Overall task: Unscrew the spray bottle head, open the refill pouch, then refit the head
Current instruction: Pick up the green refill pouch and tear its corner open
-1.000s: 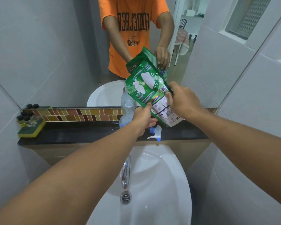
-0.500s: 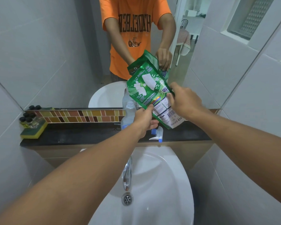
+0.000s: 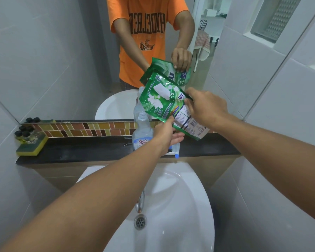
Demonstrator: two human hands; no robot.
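both hands (image 3: 205, 108) grip glossy green pouch (image 3: 164, 100).

Bright even light, soft shadows, sharp focus, wide-angle edge bending.

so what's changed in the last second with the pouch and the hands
Very little. The green refill pouch has tilted a touch, with the right hand shifting slightly on its upper edge; the left hand still pinches its lower edge. Neither let go. The headless spray bottle and the spray head on the shelf stayed put.
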